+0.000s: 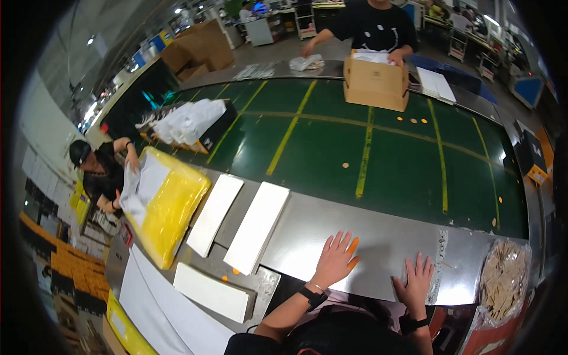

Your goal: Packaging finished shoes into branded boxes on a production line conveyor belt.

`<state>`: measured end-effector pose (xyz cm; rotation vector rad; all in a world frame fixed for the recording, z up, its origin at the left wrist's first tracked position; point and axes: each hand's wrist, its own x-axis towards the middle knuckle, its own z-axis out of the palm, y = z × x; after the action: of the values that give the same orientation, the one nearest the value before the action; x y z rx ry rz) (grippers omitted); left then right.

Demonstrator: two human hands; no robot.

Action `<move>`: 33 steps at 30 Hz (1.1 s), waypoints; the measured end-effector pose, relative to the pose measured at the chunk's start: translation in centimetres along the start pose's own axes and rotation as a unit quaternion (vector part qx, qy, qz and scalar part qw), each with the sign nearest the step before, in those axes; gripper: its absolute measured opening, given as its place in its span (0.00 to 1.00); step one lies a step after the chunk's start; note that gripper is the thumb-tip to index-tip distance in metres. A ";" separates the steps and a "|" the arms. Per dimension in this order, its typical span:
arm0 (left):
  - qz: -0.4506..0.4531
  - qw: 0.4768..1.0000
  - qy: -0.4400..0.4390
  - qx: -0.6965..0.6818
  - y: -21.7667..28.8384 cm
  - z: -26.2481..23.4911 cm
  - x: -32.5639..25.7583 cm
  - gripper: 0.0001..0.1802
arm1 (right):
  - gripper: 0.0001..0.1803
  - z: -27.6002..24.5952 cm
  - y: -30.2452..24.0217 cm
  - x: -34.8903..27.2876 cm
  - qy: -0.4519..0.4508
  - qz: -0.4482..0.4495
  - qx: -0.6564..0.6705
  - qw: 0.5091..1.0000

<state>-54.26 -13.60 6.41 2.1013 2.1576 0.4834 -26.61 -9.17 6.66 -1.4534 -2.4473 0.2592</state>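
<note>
My left hand (335,259) lies flat with fingers spread on the bare metal tabletop (313,216). Orange covers sit on two of its fingertips. To its right, my right hand (416,280) also rests on the metal, fingers stretched out and holding nothing. Just beyond the right hand's fingers runs a clear, crinkled plastic strip (439,260) stuck along the surface. Left of my left hand are white flat stacks, the nearest a long white stack (257,228), with a second white stack (215,215) beside it and a third stack (211,292) closer to me.
Beyond the metal edge lies a green conveyor belt (319,136) with yellow lines. A clear bag of brown pieces (504,278) stands at right. One co-worker handles a yellow-wrapped bundle (177,198) at left; another, across the belt, reaches around an open cardboard box (376,89).
</note>
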 end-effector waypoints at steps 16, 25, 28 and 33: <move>0.029 0.996 0.074 -0.051 0.1 -0.4 -0.1 0.21 | 0.39 0.5 0.8 -0.4 -0.042 0.017 -0.046 0.998; -0.080 0.990 0.068 -0.091 -6.1 -5.2 -0.5 0.30 | 0.38 1.0 0.8 -0.4 -0.043 0.008 -0.064 0.997; -0.170 0.977 0.113 0.062 -9.2 -9.9 -1.5 0.39 | 0.38 1.3 1.4 -0.6 -0.033 0.001 -0.083 0.996; -0.247 0.952 0.064 0.167 -14.3 -12.6 -3.9 0.48 | 0.38 2.0 2.1 -0.3 -0.029 -0.004 -0.091 0.995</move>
<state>-71.29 -19.54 13.64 1.5808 2.8845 0.2178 -25.44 -8.48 4.11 -1.5277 -2.5809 0.0786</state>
